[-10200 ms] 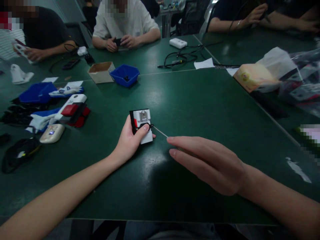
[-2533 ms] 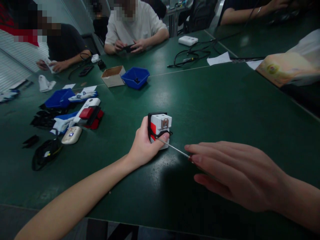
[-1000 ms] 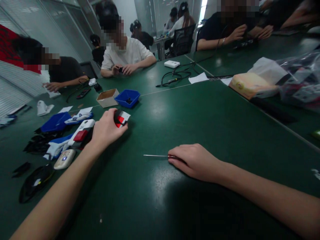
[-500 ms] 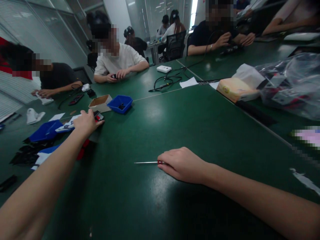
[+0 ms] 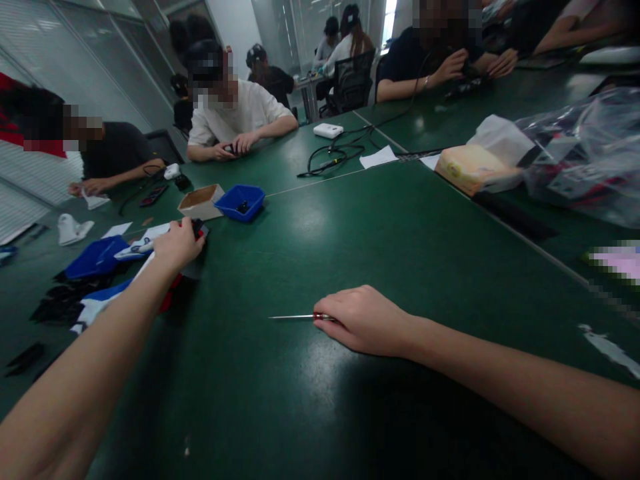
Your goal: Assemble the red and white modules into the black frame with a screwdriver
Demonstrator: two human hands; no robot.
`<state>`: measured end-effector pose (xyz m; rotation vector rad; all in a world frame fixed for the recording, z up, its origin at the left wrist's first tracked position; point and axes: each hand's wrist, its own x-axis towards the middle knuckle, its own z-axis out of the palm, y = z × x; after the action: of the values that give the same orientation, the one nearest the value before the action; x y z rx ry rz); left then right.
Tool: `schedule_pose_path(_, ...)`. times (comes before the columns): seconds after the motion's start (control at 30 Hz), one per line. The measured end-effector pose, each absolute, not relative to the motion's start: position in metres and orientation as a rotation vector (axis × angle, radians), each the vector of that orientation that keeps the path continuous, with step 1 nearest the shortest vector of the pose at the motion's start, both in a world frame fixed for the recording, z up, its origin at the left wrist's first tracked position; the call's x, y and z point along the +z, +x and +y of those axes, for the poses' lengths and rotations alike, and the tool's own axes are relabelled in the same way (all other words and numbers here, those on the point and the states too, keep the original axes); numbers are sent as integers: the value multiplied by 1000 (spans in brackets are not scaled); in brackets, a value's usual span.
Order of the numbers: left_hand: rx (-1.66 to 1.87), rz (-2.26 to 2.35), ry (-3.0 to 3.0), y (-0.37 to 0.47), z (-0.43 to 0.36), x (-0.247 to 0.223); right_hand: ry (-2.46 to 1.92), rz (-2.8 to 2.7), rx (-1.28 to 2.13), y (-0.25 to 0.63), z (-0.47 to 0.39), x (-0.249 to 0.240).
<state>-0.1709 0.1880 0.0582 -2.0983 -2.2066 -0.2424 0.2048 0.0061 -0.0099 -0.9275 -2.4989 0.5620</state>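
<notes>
My right hand (image 5: 363, 320) rests on the green table, closed around a screwdriver (image 5: 293, 317). Its thin metal shaft points left, and a bit of red handle shows at the fingers. Farther off on the left, my left hand (image 5: 179, 245) is closed on a small black and red object (image 5: 201, 229), whose kind I cannot make out. Just beyond that hand stand an open cardboard box (image 5: 200, 212) and a blue bin (image 5: 241, 212) with small black parts inside. Something red lies partly hidden below my left wrist.
Left of my arm lie another blue bin (image 5: 97, 258), white-and-blue packets and black pieces. A black cable (image 5: 327, 163) and a white device (image 5: 329, 130) lie across the table. At right are a tissue pack (image 5: 473, 167) and a transparent plastic bag (image 5: 590, 160). Several people sit around.
My left fingers have drawn in around the black and red object; the thumb was stretched out before. My right hand still holds the screwdriver in place. The view has shifted slightly.
</notes>
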Motion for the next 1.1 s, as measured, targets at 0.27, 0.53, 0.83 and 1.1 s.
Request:
schedule_pose_path(0.27, -140, -2298, -2029, -156, 179, 74, -951, -2536, 578, 207, 7, -4)
schedule_pose_path(0.53, 172, -2336, -1737, -170, 96, 74, -953, -2521, 591, 207, 7, -5)
schedule_pose_path(0.83, 136, -2400, -1885, -171, 78, 77, -926, -2453, 612, 214, 3, -8)
schedule_pose_path(1.1, -727, -2065, -1815, -177, 68, 87, -985, -2215, 673, 212, 2, -10)
